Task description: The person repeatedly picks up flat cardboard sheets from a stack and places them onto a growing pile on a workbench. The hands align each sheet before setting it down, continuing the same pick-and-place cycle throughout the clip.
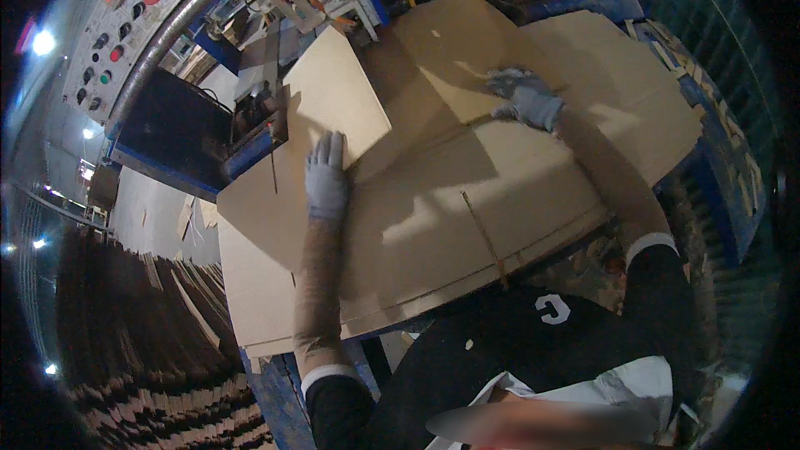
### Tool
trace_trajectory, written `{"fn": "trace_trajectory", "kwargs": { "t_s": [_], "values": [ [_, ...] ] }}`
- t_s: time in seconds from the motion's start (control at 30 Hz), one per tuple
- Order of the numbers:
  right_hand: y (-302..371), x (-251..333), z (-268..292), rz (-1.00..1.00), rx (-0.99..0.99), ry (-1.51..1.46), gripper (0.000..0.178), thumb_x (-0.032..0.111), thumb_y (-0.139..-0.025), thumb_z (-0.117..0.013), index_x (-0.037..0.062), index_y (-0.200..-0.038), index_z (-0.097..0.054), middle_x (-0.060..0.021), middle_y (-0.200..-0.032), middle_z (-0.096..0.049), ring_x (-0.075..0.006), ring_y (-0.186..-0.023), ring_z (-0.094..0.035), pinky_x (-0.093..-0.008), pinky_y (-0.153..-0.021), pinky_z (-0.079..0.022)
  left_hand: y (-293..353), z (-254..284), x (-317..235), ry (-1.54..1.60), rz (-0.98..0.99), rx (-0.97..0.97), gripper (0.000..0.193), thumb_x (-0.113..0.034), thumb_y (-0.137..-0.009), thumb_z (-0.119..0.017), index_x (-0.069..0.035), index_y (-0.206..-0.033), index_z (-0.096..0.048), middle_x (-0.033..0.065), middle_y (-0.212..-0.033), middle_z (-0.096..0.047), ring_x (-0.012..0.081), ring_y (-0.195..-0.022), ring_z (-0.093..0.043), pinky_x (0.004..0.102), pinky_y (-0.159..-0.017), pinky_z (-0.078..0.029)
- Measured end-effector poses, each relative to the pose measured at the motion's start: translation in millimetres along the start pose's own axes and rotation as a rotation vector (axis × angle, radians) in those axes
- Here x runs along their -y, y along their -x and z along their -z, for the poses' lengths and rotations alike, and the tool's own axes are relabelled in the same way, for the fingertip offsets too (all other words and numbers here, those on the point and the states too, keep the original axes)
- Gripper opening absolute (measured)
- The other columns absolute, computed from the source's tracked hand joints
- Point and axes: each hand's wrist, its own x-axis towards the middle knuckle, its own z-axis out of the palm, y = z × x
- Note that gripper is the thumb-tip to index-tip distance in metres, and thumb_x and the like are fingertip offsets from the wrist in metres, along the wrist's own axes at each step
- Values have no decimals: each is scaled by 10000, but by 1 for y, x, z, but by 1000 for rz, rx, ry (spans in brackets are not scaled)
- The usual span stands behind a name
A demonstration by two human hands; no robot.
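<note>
The head view shows a large cardboard sheet [425, 258] across the middle, slotted and creased. The left hand [327, 182], in a grey glove, lies flat toward ten o'clock, fingers straight and together, its fingertips beside a pale, seemingly raised flap [333, 87]. The right hand [527, 100], gloved too, is at one o'clock, fingers spread over a second panel [454, 46]; how firmly it presses, I cannot tell. The step in hand looks like folding or positioning the sheet — the next move probably calls for both palms to guide it squarely. Beneath, a worn blue frame [279, 396] shows at seven o'clock. Around it, a control panel [125, 33] with lit buttons stands at ten, machinery [321, 4] at eleven — and stacked cardboard [150, 350] fills eight o'clock.
</note>
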Motion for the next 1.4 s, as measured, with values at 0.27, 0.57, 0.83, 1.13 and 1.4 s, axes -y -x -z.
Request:
{"fn": "trace_trajectory", "kwargs": {
  "t_s": [0.27, 0.57, 0.83, 1.13, 1.4],
  "values": [
    [1, 33, 11, -304, -158, -172, 550, 358, -847, -596, 120, -1327, -471, -155, -1176, -582, -344, -1057, -569, -456, -927, -444, 21, 18, 19, -20, 476, 31, 755, -274, -807, -658, 20, -1407, -304, 199, -1415, -391, 359, -1288, -389, 450, -1046, -348],
    [223, 34, 105, -1394, -122, 76, 572, 467, -846, -573, 75, -1260, -531, -202, -1200, -586, -372, -1130, -542, -455, -949, -435, 211, 118, 42, -321, 1281, -63, 656, -245, -802, -666, 30, -1333, -396, 216, -1334, -451, 346, -1240, -425, 421, -1044, -356],
    [244, 4, 44, -1337, -441, 333, 532, 419, -824, -619, 73, -1223, -556, -174, -1115, -636, -348, -1024, -608, -392, -878, -479, 250, 127, 46, -165, 1233, -210, 537, -238, -843, -620, 30, -1279, -456, 196, -1274, -506, 321, -1182, -478, 421, -1024, -380],
    [205, -12, 89, -1127, -1391, -868, 388, 168, -840, -630, 60, -1205, -553, -121, -1071, -635, -255, -926, -613, -364, -784, -507, 291, 214, 90, 742, 980, -509, 422, -230, -888, -569, 31, -1217, -525, 173, -1205, -568, 292, -1118, -537, 421, -1002, -407],
    [227, 133, 144, -810, -861, -809, 323, 82, -864, -559, 56, -1186, -578, -124, -1180, -598, -256, -1014, -603, -383, -897, -477, 249, 205, -52, 170, 554, -275, 357, -106, -865, -566, 37, -1192, -555, 180, -1220, -572, 315, -1090, -556, 420, -959, -433]
  ]
}}
